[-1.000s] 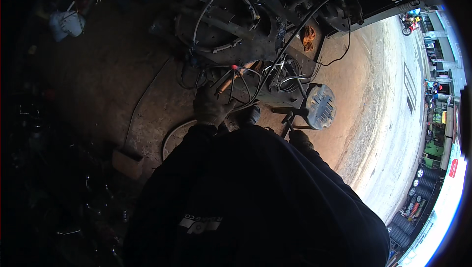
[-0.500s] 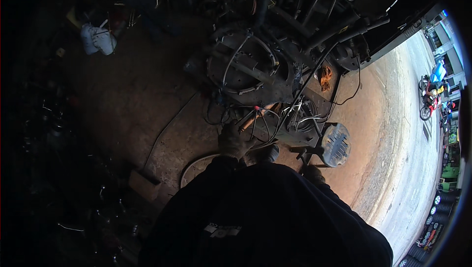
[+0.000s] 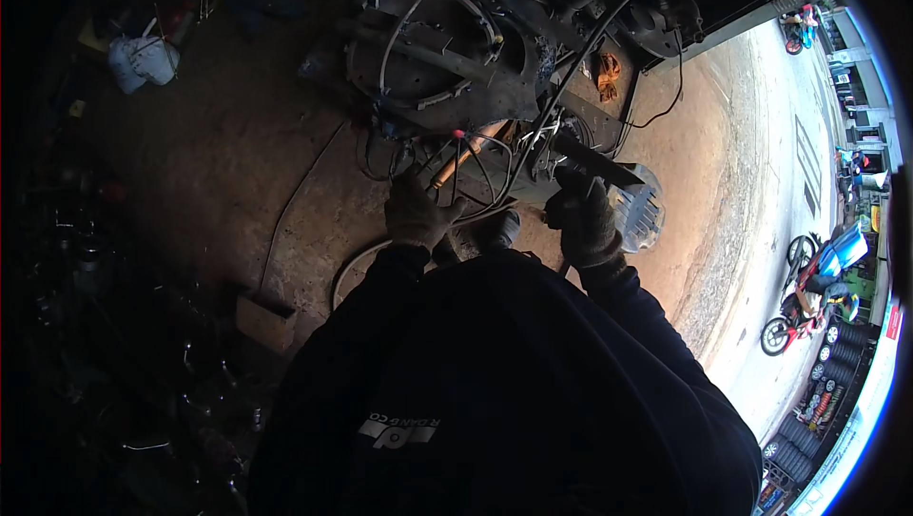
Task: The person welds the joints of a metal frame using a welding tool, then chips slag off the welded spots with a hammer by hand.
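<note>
Both my hands wear dirty work gloves. My left hand (image 3: 418,214) is held out low, thumb apart from the fingers, beside a wooden handle (image 3: 468,156) and looped cables (image 3: 495,188); it appears to hold nothing. In my right hand (image 3: 582,219) is a long dark brush-like tool (image 3: 597,158), pointing right and slightly down; its bristles are too dark to make out. Beyond both hands stands a dark round metal table (image 3: 518,88), with a curved rod frame (image 3: 388,45) on it.
Right of my right hand is a grey slotted stool seat (image 3: 639,210). An orange rag (image 3: 609,77) lies on a metal shelf behind it. A thin cable (image 3: 285,202) crosses the floor near an open box (image 3: 266,318). White bags (image 3: 143,61) sit far left. Motorbikes (image 3: 808,288) are on the road.
My right hand has come up from beside my body, now with the dark brush-like tool in it. My left hand shows more fully, its thumb apart. The whole view has shifted.
</note>
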